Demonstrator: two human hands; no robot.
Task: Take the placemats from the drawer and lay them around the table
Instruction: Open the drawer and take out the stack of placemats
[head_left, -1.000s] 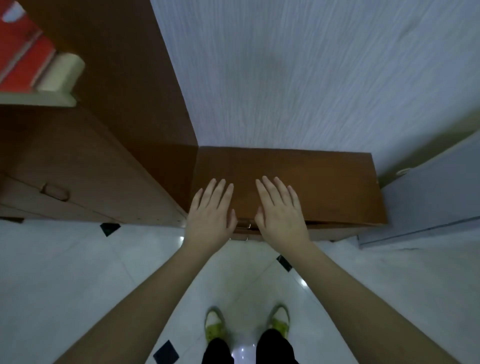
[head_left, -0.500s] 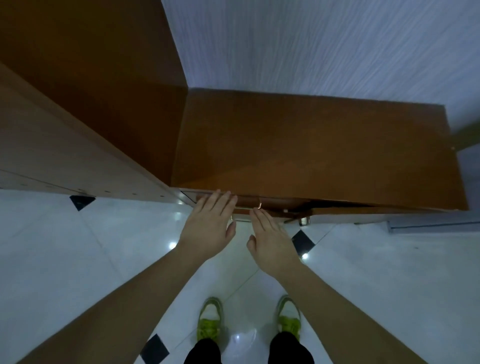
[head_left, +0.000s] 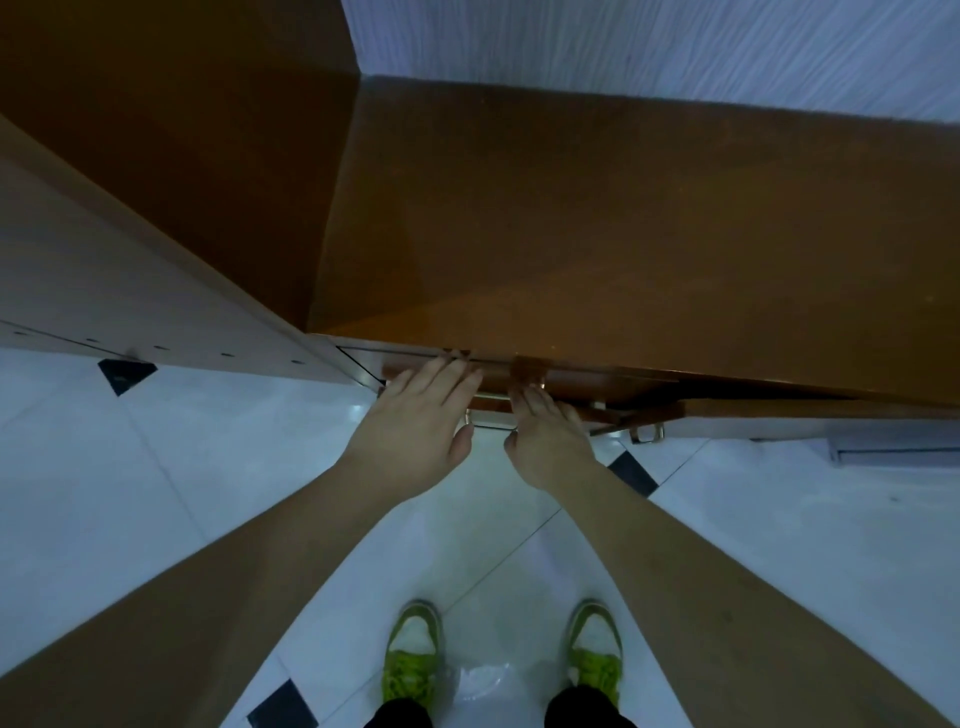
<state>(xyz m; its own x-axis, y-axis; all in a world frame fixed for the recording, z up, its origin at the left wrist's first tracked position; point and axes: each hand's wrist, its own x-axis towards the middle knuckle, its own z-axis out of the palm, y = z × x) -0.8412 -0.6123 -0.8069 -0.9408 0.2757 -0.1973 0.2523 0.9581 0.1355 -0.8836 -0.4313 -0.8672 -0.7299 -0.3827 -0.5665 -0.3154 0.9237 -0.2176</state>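
From above I look down on a brown wooden cabinet (head_left: 597, 234) with its drawer front (head_left: 410, 365) just under the top's front edge. My left hand (head_left: 415, 421) lies with straight fingers against the drawer front, left of a metal handle (head_left: 491, 398). My right hand (head_left: 548, 439) reaches in beside it, its fingertips at the right end of that handle. Neither hand holds anything. No placemats are visible, and the drawer's inside is hidden.
A taller brown cupboard (head_left: 156, 182) stands to the left, its pale side panel jutting toward me. A second metal handle (head_left: 648, 434) sits lower right. A white tiled floor (head_left: 208, 467) with black diamonds lies below, and my green shoes (head_left: 413, 654) stand on it. A grey wall is behind.
Both hands came down off the cabinet top to the drawer front below its edge. The view has closed in on the cabinet.
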